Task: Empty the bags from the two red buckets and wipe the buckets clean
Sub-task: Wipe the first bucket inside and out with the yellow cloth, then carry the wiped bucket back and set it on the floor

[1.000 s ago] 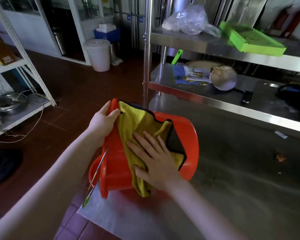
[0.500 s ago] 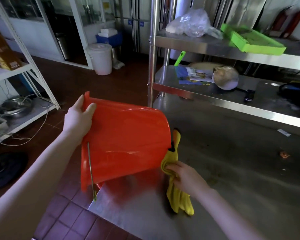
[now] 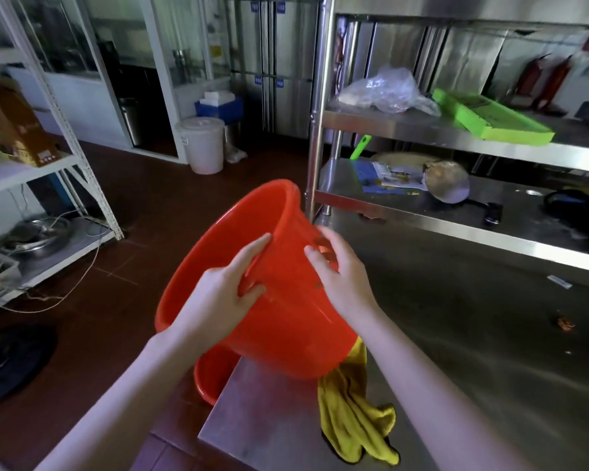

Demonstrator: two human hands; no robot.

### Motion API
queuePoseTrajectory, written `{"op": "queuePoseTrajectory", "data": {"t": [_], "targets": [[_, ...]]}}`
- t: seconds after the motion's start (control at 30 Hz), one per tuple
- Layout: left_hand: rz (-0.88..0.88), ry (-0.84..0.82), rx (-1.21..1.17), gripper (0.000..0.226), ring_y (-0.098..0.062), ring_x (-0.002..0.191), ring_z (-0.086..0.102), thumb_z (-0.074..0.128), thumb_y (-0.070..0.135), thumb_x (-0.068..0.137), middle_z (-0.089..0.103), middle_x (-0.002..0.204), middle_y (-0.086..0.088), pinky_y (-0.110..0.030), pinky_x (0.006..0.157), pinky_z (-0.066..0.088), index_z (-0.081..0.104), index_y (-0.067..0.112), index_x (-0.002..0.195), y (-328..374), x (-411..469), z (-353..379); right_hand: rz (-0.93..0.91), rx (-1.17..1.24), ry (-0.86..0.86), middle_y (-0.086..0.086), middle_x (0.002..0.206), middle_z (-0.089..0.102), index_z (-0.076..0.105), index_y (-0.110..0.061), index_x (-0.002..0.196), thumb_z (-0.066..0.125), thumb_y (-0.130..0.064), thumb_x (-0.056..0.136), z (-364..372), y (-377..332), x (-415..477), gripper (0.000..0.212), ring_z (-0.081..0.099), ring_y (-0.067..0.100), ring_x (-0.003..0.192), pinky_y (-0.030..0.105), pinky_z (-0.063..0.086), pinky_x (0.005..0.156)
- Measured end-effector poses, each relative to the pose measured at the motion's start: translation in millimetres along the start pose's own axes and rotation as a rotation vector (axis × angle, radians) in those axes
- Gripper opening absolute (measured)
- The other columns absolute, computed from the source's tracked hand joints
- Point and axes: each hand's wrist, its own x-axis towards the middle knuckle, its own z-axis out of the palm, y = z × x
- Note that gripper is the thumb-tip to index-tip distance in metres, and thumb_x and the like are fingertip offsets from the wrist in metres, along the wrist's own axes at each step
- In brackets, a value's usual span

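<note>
A brushed stainless-steel worktable (image 3: 473, 351) is filling the lower right of the frame, dull and smeared, with dark red floor tiles (image 3: 123, 212) spreading across the left. Steel shelving (image 3: 422, 130) is rising at upper right, carrying a crumpled clear plastic bag (image 3: 385, 91) and a flat lime-green tray (image 3: 490, 117). At centre, a glossy red plastic bucket (image 3: 279, 300) is tilting over the table's near corner, mouth toward upper left. The left hand (image 3: 221, 297) is clamping its side wall; the right hand (image 3: 340, 277) is pressing open-fingered against it. A limp yellow microfibre cloth (image 3: 351, 423) is lying on the table beneath, and a second red bucket (image 3: 213, 377) is peeking out below the table edge.
</note>
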Motion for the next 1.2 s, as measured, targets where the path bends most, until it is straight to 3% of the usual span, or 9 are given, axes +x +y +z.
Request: {"op": "queuePoseTrajectory", "data": {"t": [0.2, 0.37, 0.5, 0.6, 0.7, 0.83, 0.93, 1.03, 1.2], "targets": [[0.221, 0.001, 0.195, 0.078, -0.008, 0.071, 0.066, 0.07, 0.031, 0.086, 0.07, 0.086, 0.014, -0.018, 0.061, 0.049, 0.024, 0.047, 0.147, 24, -12, 16, 0.262, -0.021, 0.124, -0.008, 0.119, 0.06, 0.047, -0.044, 0.125, 0.046, -0.082, 0.069, -18, -36, 7, 0.067, 0.063, 0.015, 0.103, 0.047, 0.055, 0.086], [0.369, 0.007, 0.284, 0.076, -0.008, 0.071, 0.066, 0.078, 0.029, 0.077, 0.071, 0.09, 0.017, -0.017, 0.056, 0.046, 0.042, 0.028, 0.144, 41, -31, 39, 0.471, -0.233, 0.071, 0.004, 0.122, 0.052, 0.04, -0.021, 0.132, 0.065, -0.04, 0.078, -36, -43, 5, 0.063, 0.062, 0.027, 0.099, 0.046, 0.06, 0.074], [0.301, 0.028, 0.261, 0.074, -0.009, 0.1, 0.065, 0.066, 0.063, 0.076, 0.068, 0.108, 0.015, -0.026, 0.094, 0.047, 0.044, 0.032, 0.14, 37, -41, 38, 0.481, -0.183, 0.125, 0.005, 0.117, 0.055, 0.042, -0.02, 0.129, 0.064, -0.026, 0.08, -45, -36, -5, 0.054, 0.064, 0.027, 0.092, 0.045, 0.061, 0.068], [0.052, 0.039, 0.165, 0.099, -0.012, 0.139, 0.033, 0.058, 0.086, 0.061, 0.045, 0.144, 0.012, -0.048, 0.116, 0.016, 0.037, 0.038, 0.145, 20, -65, 26, 0.412, -0.168, 0.134, 0.002, 0.113, 0.058, 0.045, -0.024, 0.13, 0.066, -0.024, 0.084, -48, -26, -15, 0.05, 0.063, 0.023, 0.093, 0.045, 0.059, 0.075], [-0.327, 0.285, 0.008, 0.092, -0.018, 0.14, 0.027, 0.072, 0.069, 0.066, 0.036, 0.15, 0.004, -0.047, 0.113, 0.021, 0.038, 0.038, 0.145, -7, -91, -1, 0.3, -0.164, 0.112, -0.003, 0.116, 0.058, 0.043, -0.029, 0.135, 0.067, -0.022, 0.087, -47, -20, -24, 0.054, 0.063, 0.02, 0.101, 0.048, 0.056, 0.087], [-0.791, 0.396, -0.226, 0.086, -0.022, 0.108, 0.061, 0.074, 0.008, 0.08, 0.058, 0.131, -0.009, -0.037, 0.087, 0.052, 0.03, 0.038, 0.148, -34, -109, -32, 0.13, -0.138, 0.11, -0.015, 0.104, 0.057, 0.046, -0.033, 0.132, 0.067, -0.013, 0.086, -33, -24, -26, 0.054, 0.062, 0.007, 0.092, 0.037, 0.055, 0.087], [-0.853, 0.466, -0.363, 0.083, -0.014, 0.081, 0.071, 0.063, -0.011, 0.08, 0.071, 0.111, 0.0, -0.034, 0.064, 0.061, 0.04, 0.038, 0.143, -55, -127, -43, 0.034, -0.151, 0.107, -0.027, 0.095, 0.053, 0.05, -0.034, 0.13, 0.066, -0.011, 0.086, -17, -28, -21, 0.052, 0.054, -0.009, 0.085, 0.023, 0.047, 0.082], [-0.848, 0.556, -0.387, 0.073, -0.009, 0.083, 0.069, 0.075, -0.005, 0.076, 0.065, 0.115, 0.003, -0.019, 0.066, 0.057, 0.051, 0.031, 0.135, -82, -140, -56, 0.033, -0.116, 0.11, -0.026, 0.099, 0.057, 0.054, -0.035, 0.126, 0.065, -0.009, 0.085, 0, -29, -10, 0.05, 0.058, -0.001, 0.092, 0.03, 0.051, 0.088], [-0.79, 0.536, -0.502, 0.054, -0.011, 0.095, 0.069, 0.072, -0.007, 0.076, 0.073, 0.103, 0.007, -0.029, 0.076, 0.055, 0.068, 0.039, 0.103, -139, -144, -74, 0.104, -0.052, 0.061, -0.018, 0.106, 0.063, 0.052, -0.056, 0.114, 0.064, -0.008, 0.084, 51, -28, 18, 0.057, 0.063, 0.01, 0.101, 0.044, 0.055, 0.09]]}}
